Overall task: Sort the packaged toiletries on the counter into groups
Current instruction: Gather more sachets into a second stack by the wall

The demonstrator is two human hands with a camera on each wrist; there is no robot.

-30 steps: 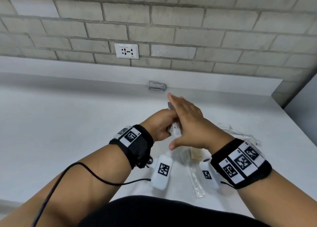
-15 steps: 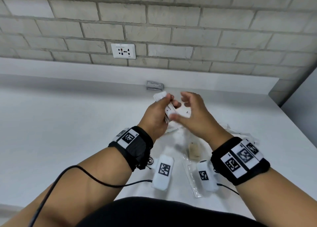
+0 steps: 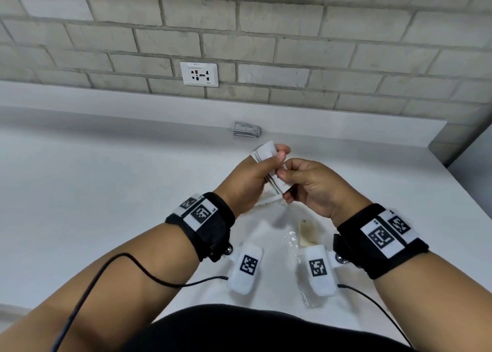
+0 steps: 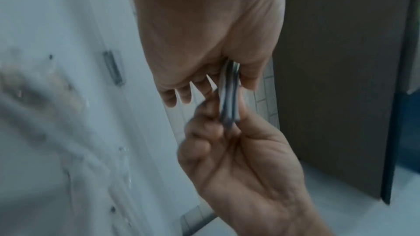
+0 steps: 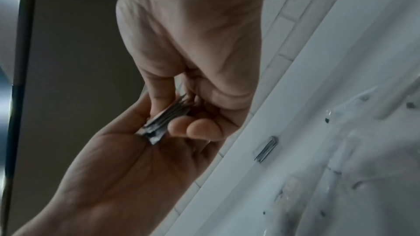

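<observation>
A thin stack of white sachets (image 3: pixel 264 152) is held up above the white counter (image 3: pixel 106 192), tilted with its top leaning left. My left hand (image 3: pixel 277 161) grips the stack's upper half between thumb and fingers. My right hand (image 3: pixel 285 186) pinches the lower end. In the left wrist view the sachets (image 4: pixel 229 92) show edge-on, with the right hand's fingers (image 4: pixel 211 114) below them. In the right wrist view the same sachets (image 5: pixel 163 119) fan out slightly against the left palm (image 5: pixel 127 159). A second pile of grey sachets (image 3: pixel 247 130) lies flat at the back wall.
Below my hands, clear-wrapped items (image 3: pixel 292 241) and a beige packet (image 3: pixel 308 231) lie on the counter, and a thin wrapped piece (image 3: pixel 267 202) lies under the left hand. A wall socket (image 3: pixel 199 74) sits on the brick wall. The counter ends at the right (image 3: pixel 452 186).
My right hand lay flat over the sachets; it has come off them and now pinches their lower end. The left hand has kept hold, and both hands are a little farther from me.
</observation>
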